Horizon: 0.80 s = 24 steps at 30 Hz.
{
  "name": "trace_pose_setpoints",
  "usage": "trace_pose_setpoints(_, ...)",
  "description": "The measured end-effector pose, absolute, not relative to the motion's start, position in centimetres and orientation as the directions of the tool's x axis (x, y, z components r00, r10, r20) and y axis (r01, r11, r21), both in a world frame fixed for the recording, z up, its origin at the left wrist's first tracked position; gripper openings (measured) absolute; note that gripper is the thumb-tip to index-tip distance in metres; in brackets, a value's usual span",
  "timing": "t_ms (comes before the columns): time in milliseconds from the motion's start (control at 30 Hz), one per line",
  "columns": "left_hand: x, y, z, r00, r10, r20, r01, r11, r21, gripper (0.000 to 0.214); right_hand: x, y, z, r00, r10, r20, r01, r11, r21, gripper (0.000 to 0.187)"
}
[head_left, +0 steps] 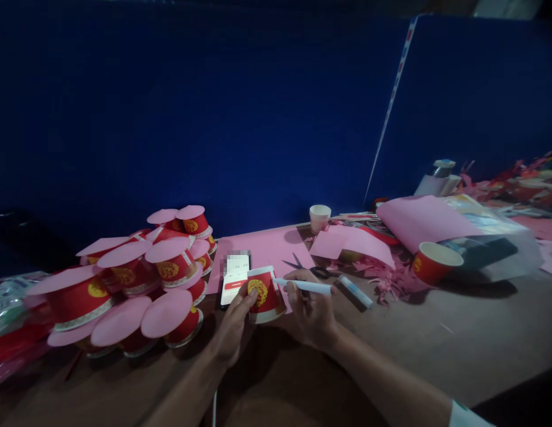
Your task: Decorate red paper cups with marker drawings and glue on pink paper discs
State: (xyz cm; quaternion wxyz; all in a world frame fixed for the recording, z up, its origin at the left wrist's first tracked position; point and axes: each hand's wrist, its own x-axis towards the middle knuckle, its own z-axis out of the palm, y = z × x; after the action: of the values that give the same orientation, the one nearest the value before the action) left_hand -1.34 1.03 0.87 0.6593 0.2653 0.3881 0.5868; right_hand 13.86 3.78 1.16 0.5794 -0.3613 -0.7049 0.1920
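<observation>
My left hand (234, 323) grips a red paper cup (263, 293) with a gold emblem, held upside down on pink paper near the table's front. My right hand (310, 311) is closed round a white pen (305, 286), its tip pointing left at the cup's base. A phone (234, 279) with a lit screen lies just left of the cup. Black scissors (309, 268) and a glue stick (355, 291) lie just beyond my right hand.
A pile of red cups capped with pink paper discs (133, 279) fills the left. An open red cup (434, 262), a white cup (319, 217), pink sheets (418, 219) and paper scraps lie at right. Blue partition walls (213, 118) stand behind.
</observation>
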Motion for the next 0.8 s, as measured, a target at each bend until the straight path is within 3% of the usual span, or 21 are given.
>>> trace_pose_setpoints(400,-1.24,1.01,1.08,0.003,0.971,-0.239,-0.590,0.195,0.784,0.024,13.86,3.73,1.11,-0.060,0.738,0.672,0.263,0.661,-0.702,0.011)
trace_pose_setpoints(800,-1.27,0.87,1.24,0.006,0.973,-0.232,-0.573,0.194,0.796,0.029,13.83,3.52,1.48,-0.059,0.760,0.647,0.244,0.640,-0.729,0.012)
